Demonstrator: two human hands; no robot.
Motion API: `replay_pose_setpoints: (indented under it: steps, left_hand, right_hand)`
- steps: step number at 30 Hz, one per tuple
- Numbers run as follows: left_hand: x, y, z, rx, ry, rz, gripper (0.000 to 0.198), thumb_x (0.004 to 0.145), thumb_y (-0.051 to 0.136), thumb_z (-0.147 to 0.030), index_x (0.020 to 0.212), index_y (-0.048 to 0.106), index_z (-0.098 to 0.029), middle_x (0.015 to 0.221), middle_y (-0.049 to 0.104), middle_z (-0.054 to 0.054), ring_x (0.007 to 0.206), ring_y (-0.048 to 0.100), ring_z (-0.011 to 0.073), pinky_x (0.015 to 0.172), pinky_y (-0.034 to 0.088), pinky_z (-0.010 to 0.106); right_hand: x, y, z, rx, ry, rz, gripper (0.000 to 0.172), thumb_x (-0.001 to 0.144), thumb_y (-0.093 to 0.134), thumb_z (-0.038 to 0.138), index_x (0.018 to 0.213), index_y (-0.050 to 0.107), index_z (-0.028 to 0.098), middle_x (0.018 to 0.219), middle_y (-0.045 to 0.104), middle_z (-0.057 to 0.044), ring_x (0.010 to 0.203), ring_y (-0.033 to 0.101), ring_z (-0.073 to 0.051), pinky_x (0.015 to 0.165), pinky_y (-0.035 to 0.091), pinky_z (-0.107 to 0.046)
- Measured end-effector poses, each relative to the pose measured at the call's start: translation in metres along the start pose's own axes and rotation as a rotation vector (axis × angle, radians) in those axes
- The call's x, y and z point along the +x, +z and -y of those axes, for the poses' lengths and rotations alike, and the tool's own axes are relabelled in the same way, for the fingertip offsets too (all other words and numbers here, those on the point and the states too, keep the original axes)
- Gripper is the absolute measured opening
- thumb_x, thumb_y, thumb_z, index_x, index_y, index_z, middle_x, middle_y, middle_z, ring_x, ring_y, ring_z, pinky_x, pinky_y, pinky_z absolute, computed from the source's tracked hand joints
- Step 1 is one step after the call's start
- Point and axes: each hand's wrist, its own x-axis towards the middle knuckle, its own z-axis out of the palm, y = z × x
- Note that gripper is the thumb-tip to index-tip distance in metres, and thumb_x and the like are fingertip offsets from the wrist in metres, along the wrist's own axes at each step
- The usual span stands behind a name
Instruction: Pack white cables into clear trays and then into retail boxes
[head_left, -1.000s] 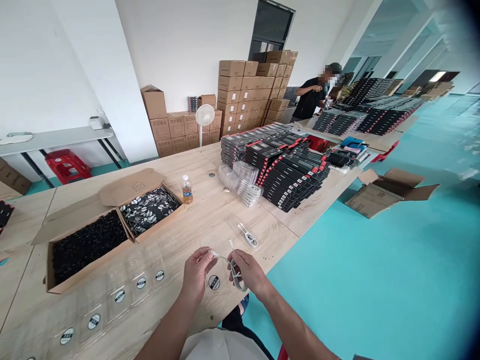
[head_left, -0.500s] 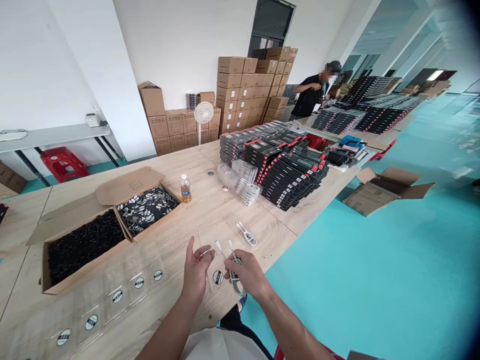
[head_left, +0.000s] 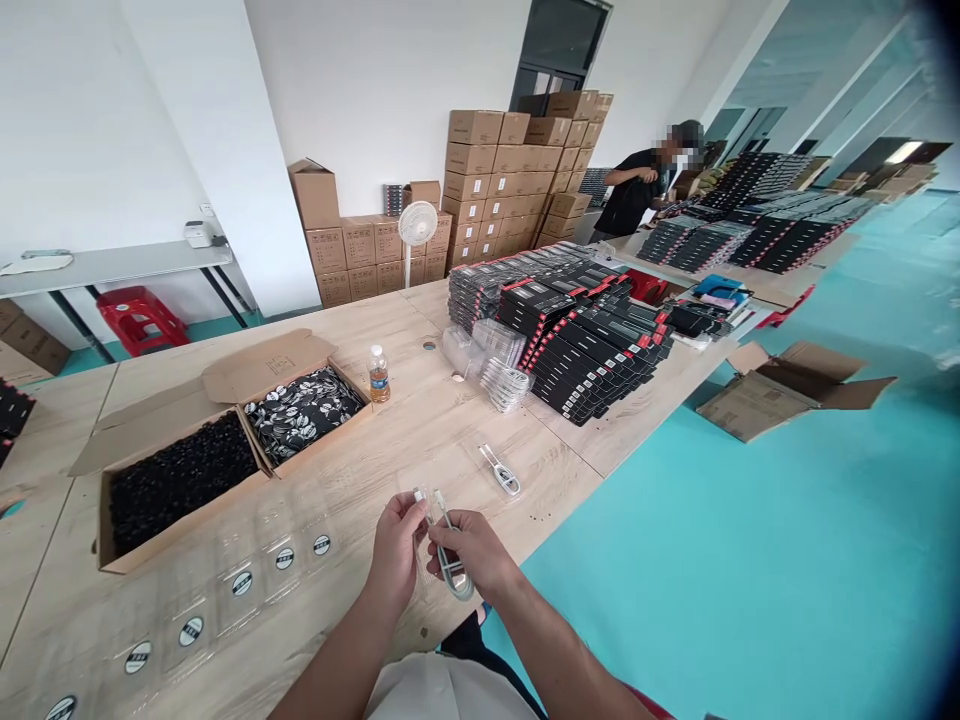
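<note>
While I am gripping the coiled white cable in my right hand, my left hand is pinching a clear plastic bag just beside it, and the cable needs feeding in.

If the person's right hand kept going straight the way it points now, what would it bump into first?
Probably the clear plastic sleeve pinched in the left hand, right beside the right hand holding the coiled white cable. Depth is hard to judge from this view.

Bare hands and forearms, white shirt, dark trousers, blue footwear.
</note>
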Motion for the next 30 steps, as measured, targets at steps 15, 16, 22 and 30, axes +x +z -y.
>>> replay_pose_setpoints:
  steps: [15, 16, 22, 30]
  left_hand:
    - [0.013, 0.0, 0.009, -0.039, 0.096, -0.148, 0.038, 0.058, 0.084, -0.038, 0.067, 0.053, -0.018, 0.059, 0.058, -0.006, 0.05, 0.055, 0.009, 0.059, 0.047, 0.026]
    - [0.013, 0.0, 0.009, -0.044, 0.08, -0.151, 0.038, 0.057, 0.084, -0.038, 0.066, 0.052, -0.018, 0.06, 0.058, -0.006, 0.051, 0.056, 0.0091, 0.061, 0.047, 0.027]
    - [0.013, -0.002, 0.011, -0.025, -0.036, -0.057, 0.032, 0.062, 0.081, -0.035, 0.067, 0.056, -0.016, 0.059, 0.062, -0.001, 0.055, 0.06, 0.0128, 0.056, 0.045, 0.025]
    - [0.011, 0.001, 0.009, -0.052, 0.007, -0.01, 0.029, 0.057, 0.082, -0.025, 0.077, 0.062, -0.017, 0.066, 0.065, -0.002, 0.061, 0.063, 0.0132, 0.063, 0.047, 0.027]
  right_hand:
    - [-0.005, 0.009, 0.011, -0.676, -0.191, -0.186, 0.014, 0.081, 0.057, 0.025, 0.068, 0.056, 0.02, 0.066, 0.068, -0.004, 0.062, 0.065, -0.017, 0.054, 0.041, -0.025]
    - [-0.006, 0.01, 0.012, -0.813, -0.239, -0.236, 0.013, 0.081, 0.058, 0.024, 0.068, 0.057, 0.02, 0.069, 0.069, -0.006, 0.067, 0.066, -0.019, 0.057, 0.04, -0.026]
    - [0.0, 0.006, 0.005, -1.189, -0.261, -0.325, 0.015, 0.088, 0.055, 0.029, 0.077, 0.061, 0.02, 0.08, 0.071, -0.013, 0.079, 0.065, -0.026, 0.06, 0.032, -0.029]
    - [0.001, -0.006, 0.01, -1.058, -0.303, -0.26, 0.021, 0.084, 0.06, 0.03, 0.065, 0.057, 0.022, 0.068, 0.066, -0.004, 0.067, 0.059, -0.018, 0.055, 0.026, -0.027]
